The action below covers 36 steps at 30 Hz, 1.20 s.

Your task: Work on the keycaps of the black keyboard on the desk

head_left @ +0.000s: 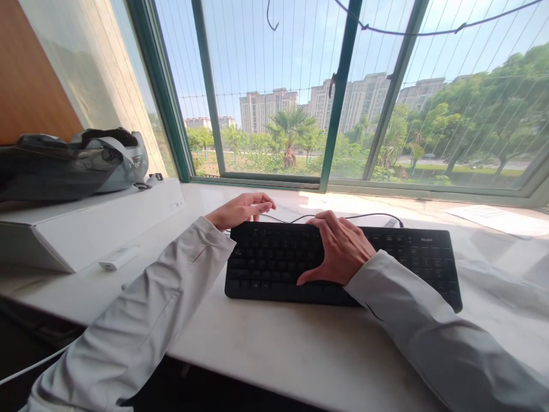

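A black keyboard (274,292) lies on the pale stone sill, its long side facing me. My right hand (343,246) spans its middle, with the fingers curled over the far edge and the thumb stretched down towards the near edge. Just beyond the far left corner is my left hand (244,210), its fingers loosely bent and apart, with nothing visible in them. The thin black cable (360,216) runs behind the keyboard and passes close to the left fingertips; whether they touch it I cannot tell.
On the left, a white box (107,220) carries a dark bag-like bundle (68,166). A small white device (119,257) lies in front of it. Paper sheets (497,220) rest at the far right. Behind the sill stands a green-framed window (328,137).
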{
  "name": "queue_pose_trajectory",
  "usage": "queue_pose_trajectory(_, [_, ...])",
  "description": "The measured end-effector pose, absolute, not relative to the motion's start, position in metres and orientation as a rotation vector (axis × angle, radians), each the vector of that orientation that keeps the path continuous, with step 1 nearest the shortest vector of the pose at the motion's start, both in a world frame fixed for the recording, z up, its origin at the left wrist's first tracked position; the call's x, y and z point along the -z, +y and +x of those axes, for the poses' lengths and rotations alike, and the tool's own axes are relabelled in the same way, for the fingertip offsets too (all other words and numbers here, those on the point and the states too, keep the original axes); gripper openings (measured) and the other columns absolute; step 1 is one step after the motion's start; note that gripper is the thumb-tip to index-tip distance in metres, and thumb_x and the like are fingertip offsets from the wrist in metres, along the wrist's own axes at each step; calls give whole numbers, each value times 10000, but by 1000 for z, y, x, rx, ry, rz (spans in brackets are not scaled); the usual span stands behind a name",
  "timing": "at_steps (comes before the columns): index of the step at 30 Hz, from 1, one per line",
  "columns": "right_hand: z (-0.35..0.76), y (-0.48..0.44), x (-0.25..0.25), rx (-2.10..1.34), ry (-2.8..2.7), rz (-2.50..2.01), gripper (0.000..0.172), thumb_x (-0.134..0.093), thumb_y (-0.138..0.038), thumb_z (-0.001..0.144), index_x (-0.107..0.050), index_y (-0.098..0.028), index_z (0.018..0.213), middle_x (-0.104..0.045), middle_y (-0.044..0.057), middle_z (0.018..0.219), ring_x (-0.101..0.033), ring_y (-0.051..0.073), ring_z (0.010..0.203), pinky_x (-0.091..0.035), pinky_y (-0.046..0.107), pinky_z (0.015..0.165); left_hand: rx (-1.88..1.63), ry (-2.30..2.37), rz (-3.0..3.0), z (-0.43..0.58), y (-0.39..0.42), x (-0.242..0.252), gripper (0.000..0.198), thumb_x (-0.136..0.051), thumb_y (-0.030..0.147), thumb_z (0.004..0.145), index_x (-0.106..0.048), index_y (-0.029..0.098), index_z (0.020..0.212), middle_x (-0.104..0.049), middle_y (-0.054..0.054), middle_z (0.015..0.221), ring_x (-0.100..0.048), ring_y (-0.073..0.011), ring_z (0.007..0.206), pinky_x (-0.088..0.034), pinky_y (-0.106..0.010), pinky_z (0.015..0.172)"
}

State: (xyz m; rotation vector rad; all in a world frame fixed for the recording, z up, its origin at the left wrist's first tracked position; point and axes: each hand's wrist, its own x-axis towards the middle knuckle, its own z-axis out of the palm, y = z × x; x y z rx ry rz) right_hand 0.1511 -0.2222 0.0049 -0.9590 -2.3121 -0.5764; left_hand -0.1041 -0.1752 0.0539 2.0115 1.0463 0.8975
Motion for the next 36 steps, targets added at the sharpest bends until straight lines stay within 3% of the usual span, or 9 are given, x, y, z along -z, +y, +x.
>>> queue_pose_trajectory(4, [151,-224,-7,610,-2311,-919,1044,-568,-878,484,-477,-134,1212,-535,168,1128,-558,320,979,-439,450,827,-1086,1016,1716,-111,-160,-45,374,-636,477,777,-662,149,954,-560,-61,892,-457,-39,481,-215,-174,368])
queue_pose_trajectory(9, [148,-230,-11,648,-2293,-899,1012,-580,-866,493,-491,-144,1196,-538,159,1118,-559,311,959,-434,445,833,-1285,1171,1574,-116,-138,-32,282,-636,383,805,-659,137,941,-569,-59,898,-420,-12,412,-209,-180,346])
queue_pose_trajectory(14, [146,-232,-11,628,-2290,-880,1008,-594,-857,488,-497,-146,1196,-536,154,1104,-552,312,968,-429,453,853,-1256,1274,1574,-114,-136,-31,303,-665,372,785,-659,130,966,-585,-47,839,-412,-19,394,-225,-185,332])
queue_pose_trajectory(21, [147,-231,-10,575,-2307,-854,1012,-584,-855,506,-488,-136,1211,-526,163,1113,-548,317,993,-423,459,869,-1221,1174,1589,-109,-143,-34,284,-607,368,830,-644,139,994,-560,-62,967,-371,7,398,-195,-184,316])
queue_pose_trajectory(25, [147,-230,-10,563,-2308,-853,1019,-563,-865,517,-483,-126,1214,-518,170,1124,-541,321,1007,-417,467,881,-1219,1152,1596,-110,-143,-34,326,-638,395,804,-635,136,1001,-557,-50,904,-357,8,395,-179,-180,319])
queue_pose_trajectory(31, [147,-231,-10,549,-2318,-868,1025,-582,-859,501,-483,-129,1213,-521,160,1115,-545,306,998,-423,454,888,-1202,1141,1522,-114,-143,-35,426,-711,476,720,-610,150,975,-432,46,580,-302,-14,358,-121,-173,327])
queue_pose_trajectory(36, [146,-232,-11,548,-2322,-886,1007,-609,-840,499,-478,-155,1226,-527,153,1130,-533,307,1021,-427,451,884,-1229,1106,1478,-113,-144,-37,438,-750,464,680,-610,143,944,-431,46,576,-315,-13,363,-127,-168,331])
